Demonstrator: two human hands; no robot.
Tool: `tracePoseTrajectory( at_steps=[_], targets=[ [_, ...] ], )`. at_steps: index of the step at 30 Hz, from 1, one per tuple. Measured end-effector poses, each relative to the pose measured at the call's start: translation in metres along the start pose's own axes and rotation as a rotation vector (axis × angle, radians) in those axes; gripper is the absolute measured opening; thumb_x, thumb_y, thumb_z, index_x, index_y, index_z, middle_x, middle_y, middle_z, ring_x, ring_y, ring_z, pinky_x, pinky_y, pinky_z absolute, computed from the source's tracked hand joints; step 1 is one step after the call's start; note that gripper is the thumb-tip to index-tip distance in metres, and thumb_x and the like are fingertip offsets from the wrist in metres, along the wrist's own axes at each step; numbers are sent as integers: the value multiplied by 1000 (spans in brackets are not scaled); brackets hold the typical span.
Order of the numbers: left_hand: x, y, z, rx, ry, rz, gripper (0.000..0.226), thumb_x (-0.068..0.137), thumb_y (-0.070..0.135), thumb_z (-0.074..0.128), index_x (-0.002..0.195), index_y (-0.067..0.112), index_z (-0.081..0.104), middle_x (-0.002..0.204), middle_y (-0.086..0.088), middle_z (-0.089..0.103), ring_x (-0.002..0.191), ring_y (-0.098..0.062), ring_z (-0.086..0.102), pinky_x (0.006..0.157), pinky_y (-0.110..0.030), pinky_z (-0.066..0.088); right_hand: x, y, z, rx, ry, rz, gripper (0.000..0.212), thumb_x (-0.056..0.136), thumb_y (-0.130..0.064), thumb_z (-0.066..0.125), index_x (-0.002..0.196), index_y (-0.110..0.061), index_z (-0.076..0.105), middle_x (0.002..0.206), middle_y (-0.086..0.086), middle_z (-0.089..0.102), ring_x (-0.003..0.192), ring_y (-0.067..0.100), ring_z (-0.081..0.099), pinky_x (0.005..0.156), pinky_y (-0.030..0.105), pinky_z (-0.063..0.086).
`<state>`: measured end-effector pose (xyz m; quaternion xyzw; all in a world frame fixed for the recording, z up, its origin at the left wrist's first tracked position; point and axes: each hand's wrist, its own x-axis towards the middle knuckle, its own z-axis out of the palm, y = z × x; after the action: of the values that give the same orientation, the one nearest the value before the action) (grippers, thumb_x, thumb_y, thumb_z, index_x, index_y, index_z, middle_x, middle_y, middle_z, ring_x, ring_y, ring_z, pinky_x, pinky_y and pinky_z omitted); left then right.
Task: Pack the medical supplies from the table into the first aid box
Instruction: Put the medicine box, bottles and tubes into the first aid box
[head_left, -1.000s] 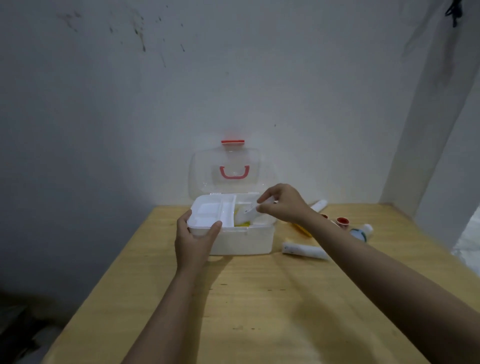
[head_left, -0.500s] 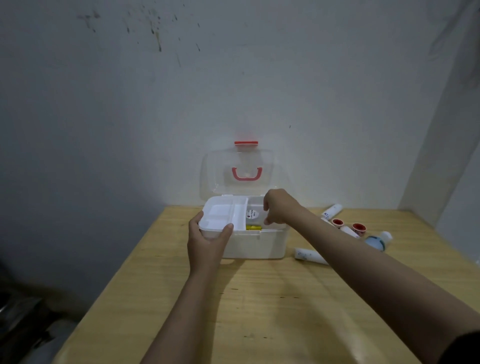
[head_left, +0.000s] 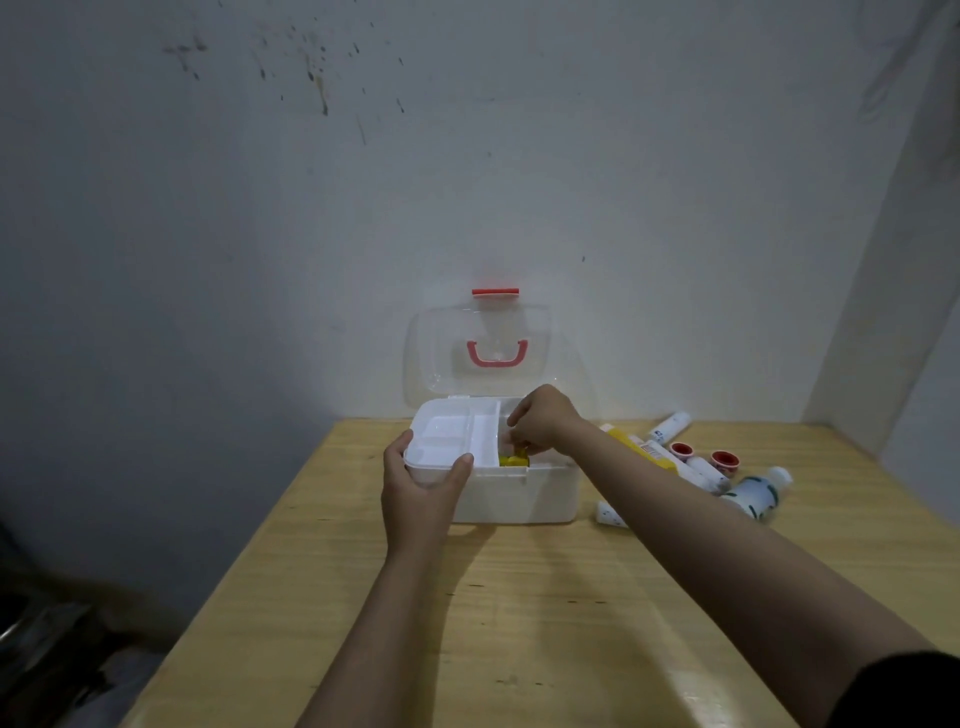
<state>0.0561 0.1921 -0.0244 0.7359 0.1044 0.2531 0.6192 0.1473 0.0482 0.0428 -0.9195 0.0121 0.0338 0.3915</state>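
The white first aid box (head_left: 519, 493) stands open at the back of the wooden table (head_left: 519, 597), its clear lid (head_left: 441, 353) upright against the wall. My left hand (head_left: 421, 493) grips the box's front left corner, thumb on the white divided tray (head_left: 447, 436). My right hand (head_left: 543, 421) reaches down into the right half of the box, fingertips curled at a yellow item (head_left: 511, 461); what they hold is hidden. To the right lie a yellow tube (head_left: 636, 447), white tubes (head_left: 670, 427), two red-capped rolls (head_left: 723, 460) and a white bottle (head_left: 756, 493).
The wall stands right behind the box and a side wall closes the table's far right corner. The table's left edge drops off to a dark floor. Another white tube (head_left: 610, 514) lies just right of the box under my right forearm.
My right hand brought a small white packet over the box, set it inside, and now its fingers dip deeper into the right half. My left hand kept its grip on the corner.
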Motion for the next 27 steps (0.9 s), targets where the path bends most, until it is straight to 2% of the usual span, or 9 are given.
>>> tracePoseTrajectory(
  at_steps=[7, 10, 13, 16, 18, 20, 23, 24, 27],
  targets=[
    [0, 1, 1, 28, 12, 7, 77, 71, 35, 78, 135, 25, 35, 133, -2, 46, 114, -20, 50, 82, -35, 56, -6, 2, -9, 114, -12, 18, 22, 77, -2, 73, 98, 3, 69, 98, 20, 70, 89, 29, 70, 82, 39, 59],
    [0, 1, 0, 22, 16, 11, 76, 71, 35, 79, 134, 24, 36, 133, -1, 47, 114, -19, 49, 84, -33, 55, -20, 1, -32, 189, -3, -39, 26, 80, -2, 70, 105, 4, 66, 94, 18, 70, 83, 24, 70, 76, 32, 59],
    [0, 0, 0, 18, 24, 23, 75, 71, 35, 79, 133, 23, 38, 131, 1, 49, 114, -19, 50, 86, -33, 53, -40, 14, -63, 253, 81, -110, 26, 79, -2, 71, 104, 3, 66, 93, 20, 71, 81, 24, 70, 76, 34, 59],
    [-1, 0, 0, 10, 36, 31, 73, 70, 33, 79, 131, 23, 40, 123, 6, 48, 112, -17, 50, 86, -32, 50, -58, 48, -91, 190, 212, -119, 21, 79, -5, 71, 100, -2, 68, 88, 15, 71, 79, 26, 70, 72, 38, 60],
    [-2, 1, 0, 5, 37, 32, 73, 71, 32, 79, 132, 22, 40, 124, 6, 48, 109, -15, 49, 82, -28, 48, -66, 80, -108, 88, 291, -77, 18, 79, -11, 72, 97, -7, 70, 85, 10, 70, 71, 25, 68, 61, 33, 57],
    [-3, 1, 0, 6, 37, 38, 74, 72, 32, 79, 133, 22, 40, 127, 4, 48, 108, -14, 48, 83, -29, 48, -70, 114, -123, -33, 374, 7, 22, 78, -19, 72, 97, -9, 70, 91, 12, 72, 66, 22, 64, 61, 29, 53],
    [-3, 0, 0, 7, 50, 48, 73, 71, 32, 79, 133, 21, 41, 131, 2, 49, 108, -14, 48, 85, -29, 45, -76, 156, -135, -171, 417, 217, 46, 78, -34, 71, 113, -6, 63, 109, 17, 68, 87, 29, 64, 70, 33, 52],
    [-3, 0, 1, 6, 50, 48, 73, 71, 32, 79, 132, 20, 41, 132, 0, 49, 110, -16, 49, 85, -29, 46, -79, 165, -136, -185, 393, 298, 54, 79, -40, 69, 118, -4, 58, 108, 18, 66, 89, 30, 64, 70, 36, 54],
    [-3, 0, 1, 6, 45, 51, 74, 71, 32, 80, 132, 19, 41, 134, -2, 50, 117, -22, 51, 87, -30, 46, -86, 179, -130, -77, 329, 448, 62, 81, -47, 63, 121, -2, 49, 91, 15, 63, 79, 30, 64, 66, 40, 59]
  ],
)
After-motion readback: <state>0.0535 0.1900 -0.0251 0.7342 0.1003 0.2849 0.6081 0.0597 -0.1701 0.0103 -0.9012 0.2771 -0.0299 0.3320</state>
